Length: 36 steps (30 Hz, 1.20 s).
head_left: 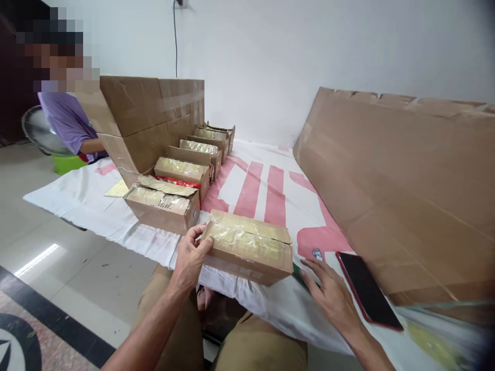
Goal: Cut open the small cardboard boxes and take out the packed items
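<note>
A small brown cardboard box (247, 247), its top seam covered with shiny clear tape, sits at the table's near edge. My left hand (190, 257) grips its left end, thumb on the near top edge and fingers round the far side. Just right of the box, my right hand (331, 291) is low over the cloth with its fingers stretched out. Partly under those fingers lies a green object (297, 272), too hidden to name. A small blue-and-white piece (317, 254) rests beyond the fingertips.
Several similar boxes (166, 206) line the left side, before a tall cardboard sheet (143, 108). A phone (367, 288) lies right, near a large cardboard panel (390, 201). A pink-and-white cloth (266, 180) covers the table. Another person in a purple shirt (64, 123) is at far left.
</note>
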{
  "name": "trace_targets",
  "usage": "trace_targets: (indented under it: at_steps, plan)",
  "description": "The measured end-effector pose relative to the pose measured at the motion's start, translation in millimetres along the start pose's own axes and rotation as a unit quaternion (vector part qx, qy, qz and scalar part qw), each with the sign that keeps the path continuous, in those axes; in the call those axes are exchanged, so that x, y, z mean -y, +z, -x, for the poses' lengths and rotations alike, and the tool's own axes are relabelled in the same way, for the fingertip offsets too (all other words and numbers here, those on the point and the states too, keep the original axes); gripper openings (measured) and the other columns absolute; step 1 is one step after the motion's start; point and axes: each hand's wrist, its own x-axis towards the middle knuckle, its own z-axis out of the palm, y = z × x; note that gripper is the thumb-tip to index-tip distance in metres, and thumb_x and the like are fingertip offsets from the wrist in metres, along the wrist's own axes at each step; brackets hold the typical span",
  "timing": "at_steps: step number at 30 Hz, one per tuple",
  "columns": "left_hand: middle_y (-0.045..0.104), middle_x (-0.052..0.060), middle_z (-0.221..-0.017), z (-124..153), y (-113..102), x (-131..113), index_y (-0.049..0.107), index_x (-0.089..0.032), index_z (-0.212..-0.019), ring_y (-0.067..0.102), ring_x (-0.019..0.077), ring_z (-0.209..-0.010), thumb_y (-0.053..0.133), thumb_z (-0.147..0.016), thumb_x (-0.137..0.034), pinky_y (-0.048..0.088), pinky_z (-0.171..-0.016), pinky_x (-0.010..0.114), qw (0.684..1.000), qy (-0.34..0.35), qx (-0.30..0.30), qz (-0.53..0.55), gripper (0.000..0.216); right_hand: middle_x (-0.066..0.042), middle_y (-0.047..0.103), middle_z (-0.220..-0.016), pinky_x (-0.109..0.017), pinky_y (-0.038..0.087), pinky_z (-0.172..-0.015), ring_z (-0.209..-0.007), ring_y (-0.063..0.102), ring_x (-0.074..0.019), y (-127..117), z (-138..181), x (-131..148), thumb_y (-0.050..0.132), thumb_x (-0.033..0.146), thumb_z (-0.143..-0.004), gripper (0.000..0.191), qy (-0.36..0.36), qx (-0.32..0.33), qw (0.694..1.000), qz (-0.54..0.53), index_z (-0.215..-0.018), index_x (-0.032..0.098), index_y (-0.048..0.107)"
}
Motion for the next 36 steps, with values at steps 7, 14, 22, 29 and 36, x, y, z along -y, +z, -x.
trace_targets:
  at_steps: [7,14,22,29,36]
  plan:
    - [0.066,0.01,-0.138,-6.4,-4.3,3.5,0.073,-0.018,-0.094,0.059,0.0284,-0.125,0.089,-0.062,-0.04,0.046,-0.099,0.034,0.993,-0.027,0.035,0.114,0.042,-0.01,0.061,-0.145,-0.048,0.046,-0.114,-0.136,0.056,-0.0276,-49.4,-50.5,51.4,0.053,0.035,-0.096,0.036,-0.057,0.019,0.985,-0.162,-0.128,0.025,0.067]
    - [0.074,0.006,-0.124,-5.0,1.3,-3.7,0.076,-0.019,-0.099,0.066,0.0238,-0.108,0.088,-0.064,-0.041,0.048,-0.091,0.031,0.994,-0.041,0.028,0.102,0.042,-0.008,0.068,-0.138,-0.048,0.05,-0.11,-0.129,0.062,-0.0277,-57.7,-101.7,59.9,0.054,0.03,-0.09,0.041,-0.136,0.164,0.966,-0.148,-0.128,0.027,0.069]
    - [0.078,0.004,-0.109,-8.5,4.3,-6.0,0.077,-0.02,-0.107,0.069,0.0214,-0.094,0.088,-0.063,-0.038,0.05,-0.086,0.03,0.987,-0.086,0.052,0.129,0.049,-0.007,0.08,-0.107,-0.041,0.06,-0.09,-0.1,0.074,-0.0253,-47.5,-121.1,62.0,0.055,0.034,-0.094,0.027,-0.201,0.087,0.962,-0.164,-0.104,0.025,0.078]
    - [0.065,0.007,-0.141,-9.3,4.3,-11.7,0.08,-0.019,-0.094,0.058,0.0298,-0.127,0.093,-0.051,-0.036,0.046,-0.099,0.032,0.982,-0.102,0.043,0.151,0.047,-0.005,0.08,-0.088,-0.034,0.057,-0.073,-0.079,0.074,-0.0228,-47.2,-124.3,76.6,0.049,0.041,-0.097,0.034,-0.092,0.06,0.975,-0.191,-0.09,0.022,0.075]
    - [0.079,0.004,-0.105,-8.9,12.1,-3.0,0.079,-0.02,-0.1,0.068,0.0221,-0.098,0.091,-0.059,-0.042,0.048,-0.086,0.03,0.983,-0.099,0.003,0.152,0.049,-0.01,0.075,-0.123,-0.046,0.044,-0.099,-0.117,0.065,-0.0315,-72.9,-138.1,110.2,0.064,0.029,-0.088,0.033,-0.199,0.159,0.966,0.033,-0.119,0.022,0.071]
